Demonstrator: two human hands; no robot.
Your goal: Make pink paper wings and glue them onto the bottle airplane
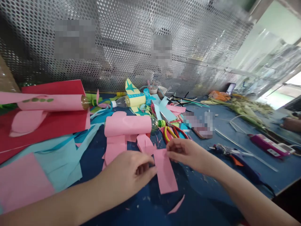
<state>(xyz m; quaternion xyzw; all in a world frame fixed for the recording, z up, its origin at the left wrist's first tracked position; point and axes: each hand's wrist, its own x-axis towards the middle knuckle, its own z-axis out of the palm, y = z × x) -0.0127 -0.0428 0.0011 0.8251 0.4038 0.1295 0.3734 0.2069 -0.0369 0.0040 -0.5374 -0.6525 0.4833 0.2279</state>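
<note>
A strip of pink paper lies between my two hands over the blue table. My right hand pinches its upper right edge with thumb and bent fingers. At its left edge is my left hand, fingers curled and thumb and forefinger tips closed at the paper's side. Just beyond, a clear plastic bottle with a green cap lies on its side, wrapped in pink paper. Smaller pink pieces rest below it. Scissors with yellow and red handles lie behind my right hand.
Red sheets and light blue paper cover the left side, with another pink-wrapped bottle. A yellow-and-blue decorated bottle stands behind. A glue gun and purple power strip lie right. Perforated silver sheeting backs the table.
</note>
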